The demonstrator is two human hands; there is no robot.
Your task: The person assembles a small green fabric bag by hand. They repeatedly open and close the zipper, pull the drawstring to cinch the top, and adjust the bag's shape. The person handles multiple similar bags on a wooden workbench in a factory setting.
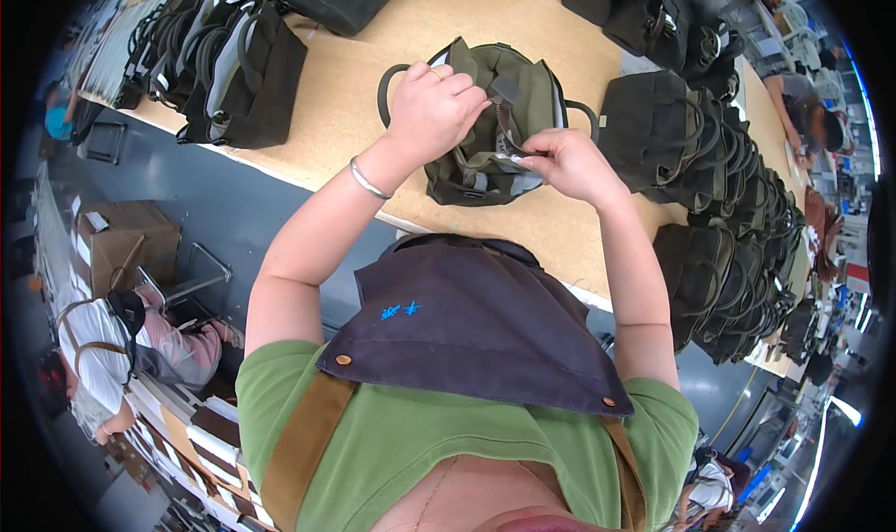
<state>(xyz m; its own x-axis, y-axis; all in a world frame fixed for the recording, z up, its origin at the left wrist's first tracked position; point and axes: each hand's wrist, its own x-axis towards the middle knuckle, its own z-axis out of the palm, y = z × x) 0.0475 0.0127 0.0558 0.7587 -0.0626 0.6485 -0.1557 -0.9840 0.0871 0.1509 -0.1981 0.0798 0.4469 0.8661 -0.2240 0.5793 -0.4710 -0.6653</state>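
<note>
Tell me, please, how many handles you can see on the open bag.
2: the left handle, beside the left hand, and the right handle, just beyond the right hand; the hands could hide others.

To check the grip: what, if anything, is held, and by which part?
The dark green bag: the right hand pinches it at its opening; the left hand's hold there is unclear.

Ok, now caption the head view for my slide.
Left hand and right hand at the open mouth of a dark olive two-handled handbag on a tan worktable among similar bags.
</note>
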